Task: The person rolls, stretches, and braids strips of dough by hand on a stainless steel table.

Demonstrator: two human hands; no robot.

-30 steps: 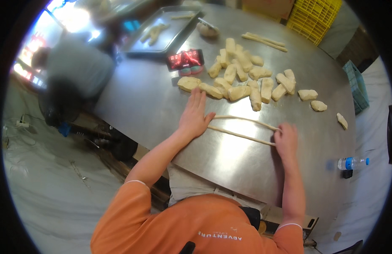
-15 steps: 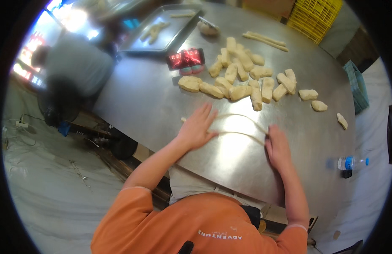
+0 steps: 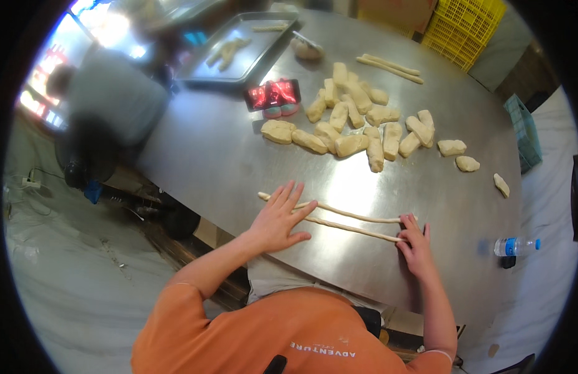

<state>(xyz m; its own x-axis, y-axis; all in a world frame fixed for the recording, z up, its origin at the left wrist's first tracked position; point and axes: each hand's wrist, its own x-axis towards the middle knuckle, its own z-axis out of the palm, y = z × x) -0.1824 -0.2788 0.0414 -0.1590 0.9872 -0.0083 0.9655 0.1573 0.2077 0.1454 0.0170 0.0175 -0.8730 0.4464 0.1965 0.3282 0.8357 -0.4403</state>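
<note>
Two long thin dough strands, a far one (image 3: 357, 215) and a near one (image 3: 351, 228), lie side by side on the metal table in front of me. My left hand (image 3: 277, 219) rests flat across their left part with its fingers spread. A short end of dough pokes out beyond it. At the right ends is my right hand (image 3: 415, 242), its fingers bent but apart and touching the strands. Whether the strands join under either hand is hidden. Farther away lies a heap of thick dough pieces (image 3: 351, 144).
A phone (image 3: 272, 95) leans on a stand beyond my left hand. Behind it are a metal tray (image 3: 239, 76) with twisted dough and a round object (image 3: 307, 47). Two more strands (image 3: 390, 67) lie at the back. A water bottle (image 3: 513, 247) is at the right; yellow crates (image 3: 465, 31) stand behind.
Both hands have come nearer to me along with the strands. The strands, bowed and blurred before, now lie nearly straight. My left hand's fingers have spread wider.
</note>
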